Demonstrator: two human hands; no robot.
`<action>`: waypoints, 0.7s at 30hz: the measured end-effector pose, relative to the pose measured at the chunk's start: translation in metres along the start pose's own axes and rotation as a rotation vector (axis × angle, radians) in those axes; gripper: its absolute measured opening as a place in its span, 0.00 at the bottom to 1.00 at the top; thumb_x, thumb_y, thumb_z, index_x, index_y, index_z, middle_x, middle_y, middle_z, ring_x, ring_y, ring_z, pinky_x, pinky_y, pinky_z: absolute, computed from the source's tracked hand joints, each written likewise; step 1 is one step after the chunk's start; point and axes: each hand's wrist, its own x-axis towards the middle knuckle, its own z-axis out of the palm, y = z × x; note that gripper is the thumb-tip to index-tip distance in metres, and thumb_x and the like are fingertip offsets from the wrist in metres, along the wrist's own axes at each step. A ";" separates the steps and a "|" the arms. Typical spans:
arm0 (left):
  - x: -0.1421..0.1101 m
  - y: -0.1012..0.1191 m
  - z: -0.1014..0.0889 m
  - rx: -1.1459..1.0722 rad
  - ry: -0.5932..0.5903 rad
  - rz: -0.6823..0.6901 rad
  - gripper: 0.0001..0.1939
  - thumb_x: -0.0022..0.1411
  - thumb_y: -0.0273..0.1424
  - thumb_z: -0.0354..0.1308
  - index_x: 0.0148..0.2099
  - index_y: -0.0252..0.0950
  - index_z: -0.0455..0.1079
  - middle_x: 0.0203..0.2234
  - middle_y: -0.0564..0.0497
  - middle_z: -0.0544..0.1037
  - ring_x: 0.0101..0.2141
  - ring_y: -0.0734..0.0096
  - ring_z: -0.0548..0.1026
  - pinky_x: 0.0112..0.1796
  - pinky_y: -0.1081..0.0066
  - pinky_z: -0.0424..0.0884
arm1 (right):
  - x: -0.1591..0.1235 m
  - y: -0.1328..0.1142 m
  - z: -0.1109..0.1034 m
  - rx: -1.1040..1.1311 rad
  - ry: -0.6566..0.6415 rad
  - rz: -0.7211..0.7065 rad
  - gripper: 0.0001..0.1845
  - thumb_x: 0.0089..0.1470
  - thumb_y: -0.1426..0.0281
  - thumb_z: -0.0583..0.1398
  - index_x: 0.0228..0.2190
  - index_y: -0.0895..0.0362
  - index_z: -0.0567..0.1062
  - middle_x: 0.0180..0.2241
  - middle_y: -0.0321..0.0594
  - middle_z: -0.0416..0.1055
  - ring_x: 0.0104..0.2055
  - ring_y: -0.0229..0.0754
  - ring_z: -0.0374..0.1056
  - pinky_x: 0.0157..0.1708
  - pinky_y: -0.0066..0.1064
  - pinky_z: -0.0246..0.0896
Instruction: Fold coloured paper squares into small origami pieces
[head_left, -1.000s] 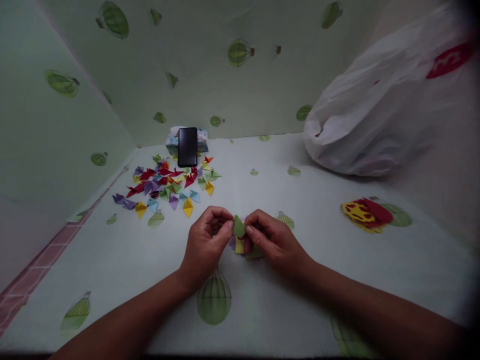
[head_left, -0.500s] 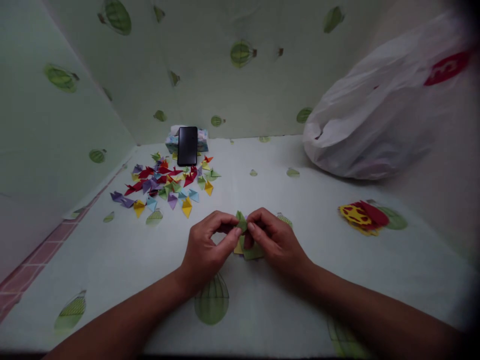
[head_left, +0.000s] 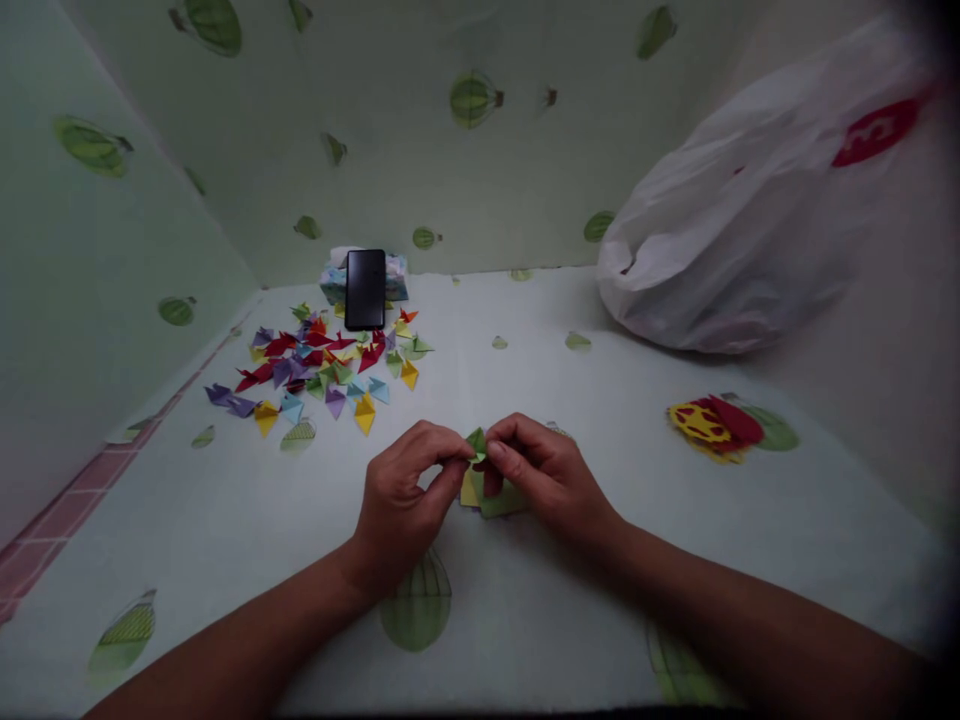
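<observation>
Between my two hands is a small folded piece of green origami paper (head_left: 478, 442), with a pointed tip facing up. My left hand (head_left: 412, 485) pinches its left side between thumb and fingers. From the other side my right hand (head_left: 544, 478) grips it with thumb and forefinger. Fingertips cover part of the folds. Below it on the table lie a green paper sheet (head_left: 502, 500) and a yellow paper sheet (head_left: 469, 490), partly hidden by my right hand.
Many colourful folded paper pieces (head_left: 322, 370) lie at the back left. A black phone (head_left: 365, 290) leans on a tissue box (head_left: 397, 278). Yellow and red paper cutouts (head_left: 709, 424) lie at the right, before a large white plastic bag (head_left: 720, 250).
The green origami paper has been turned between my fingers and now shows a different face. My left thumb has shifted along it. The whole view has swung slightly.
</observation>
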 end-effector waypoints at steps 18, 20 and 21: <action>-0.002 0.001 0.001 -0.059 -0.020 -0.040 0.08 0.62 0.19 0.57 0.34 0.37 0.70 0.33 0.50 0.77 0.36 0.71 0.76 0.37 0.71 0.71 | -0.001 -0.003 0.001 -0.001 0.060 0.017 0.10 0.61 0.66 0.57 0.29 0.58 0.70 0.20 0.34 0.70 0.22 0.34 0.66 0.24 0.26 0.62; -0.003 0.000 0.001 -0.061 -0.023 -0.083 0.07 0.63 0.20 0.57 0.36 0.37 0.71 0.33 0.50 0.77 0.35 0.71 0.76 0.36 0.71 0.71 | -0.001 -0.003 0.001 -0.004 0.057 0.011 0.10 0.61 0.67 0.57 0.29 0.57 0.70 0.20 0.34 0.70 0.22 0.34 0.66 0.24 0.26 0.62; -0.003 0.000 0.001 -0.061 -0.025 -0.104 0.06 0.63 0.21 0.57 0.37 0.37 0.71 0.32 0.50 0.77 0.34 0.71 0.76 0.36 0.71 0.72 | -0.001 -0.003 0.001 0.002 0.054 0.005 0.09 0.61 0.67 0.57 0.29 0.57 0.70 0.21 0.33 0.70 0.22 0.34 0.66 0.25 0.26 0.63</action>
